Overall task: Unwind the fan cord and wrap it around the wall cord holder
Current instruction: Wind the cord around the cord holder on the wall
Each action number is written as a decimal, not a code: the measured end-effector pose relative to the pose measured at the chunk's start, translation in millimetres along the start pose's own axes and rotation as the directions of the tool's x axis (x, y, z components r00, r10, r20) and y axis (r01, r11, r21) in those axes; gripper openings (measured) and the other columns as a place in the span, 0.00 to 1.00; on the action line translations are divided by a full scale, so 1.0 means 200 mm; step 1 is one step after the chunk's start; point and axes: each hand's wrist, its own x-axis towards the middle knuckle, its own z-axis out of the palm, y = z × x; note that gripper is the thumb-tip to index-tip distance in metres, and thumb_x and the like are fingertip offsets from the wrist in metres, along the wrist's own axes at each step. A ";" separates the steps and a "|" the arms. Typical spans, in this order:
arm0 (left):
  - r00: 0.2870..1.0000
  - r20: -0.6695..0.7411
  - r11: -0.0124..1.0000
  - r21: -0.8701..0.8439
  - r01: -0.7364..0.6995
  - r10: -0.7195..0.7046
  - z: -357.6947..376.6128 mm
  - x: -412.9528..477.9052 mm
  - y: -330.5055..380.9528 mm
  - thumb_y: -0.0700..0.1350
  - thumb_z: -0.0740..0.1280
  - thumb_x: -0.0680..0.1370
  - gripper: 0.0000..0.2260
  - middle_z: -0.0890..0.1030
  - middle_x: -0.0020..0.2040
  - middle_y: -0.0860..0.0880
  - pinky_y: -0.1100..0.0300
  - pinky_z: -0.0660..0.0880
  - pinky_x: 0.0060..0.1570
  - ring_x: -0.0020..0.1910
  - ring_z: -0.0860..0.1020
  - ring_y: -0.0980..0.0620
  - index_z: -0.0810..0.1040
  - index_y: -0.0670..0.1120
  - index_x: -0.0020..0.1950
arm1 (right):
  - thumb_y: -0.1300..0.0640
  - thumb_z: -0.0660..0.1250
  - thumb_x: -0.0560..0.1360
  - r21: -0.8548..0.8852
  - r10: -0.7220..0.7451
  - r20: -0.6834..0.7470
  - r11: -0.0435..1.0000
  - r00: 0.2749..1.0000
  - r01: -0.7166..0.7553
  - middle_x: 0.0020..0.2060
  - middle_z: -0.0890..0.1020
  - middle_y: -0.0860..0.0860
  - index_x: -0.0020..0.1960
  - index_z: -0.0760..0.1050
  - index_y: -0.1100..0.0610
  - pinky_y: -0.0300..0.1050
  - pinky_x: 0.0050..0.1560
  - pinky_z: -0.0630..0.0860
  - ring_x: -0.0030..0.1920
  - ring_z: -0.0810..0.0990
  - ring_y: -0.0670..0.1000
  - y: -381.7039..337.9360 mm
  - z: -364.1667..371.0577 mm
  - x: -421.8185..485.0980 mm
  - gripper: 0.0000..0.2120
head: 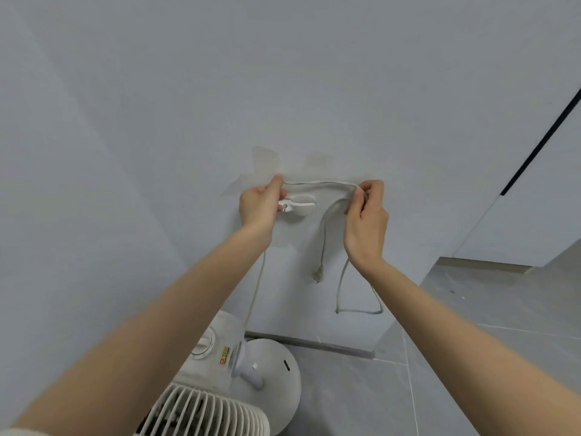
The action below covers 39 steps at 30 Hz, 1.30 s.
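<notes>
Above the fan (pixel 220 404), left hand (pixel 259 204) and right hand (pixel 364 221) each pinched the cord (pixel 320 184), stretched just above the wall cord holder (pixel 298 206), seemingly unhooked; it should be held taut when looped under.

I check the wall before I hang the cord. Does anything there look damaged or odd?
Yes. Pale angular patches mark the grey wall just above the white plastic cord holder, like tape remains or peeled paint. Nothing else stands out.
</notes>
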 end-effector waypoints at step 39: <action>0.871 0.334 0.745 0.459 -0.484 0.360 -0.16 0.01 -0.10 0.38 0.62 0.76 0.12 0.77 0.59 0.46 0.59 0.66 0.61 0.64 0.69 0.46 0.77 0.45 0.57 | 0.61 0.61 0.78 -0.186 -0.165 0.195 0.961 0.967 0.202 0.40 0.79 0.51 0.50 0.80 0.60 0.42 0.43 0.72 0.42 0.77 0.52 -0.29 -0.07 -0.05 0.09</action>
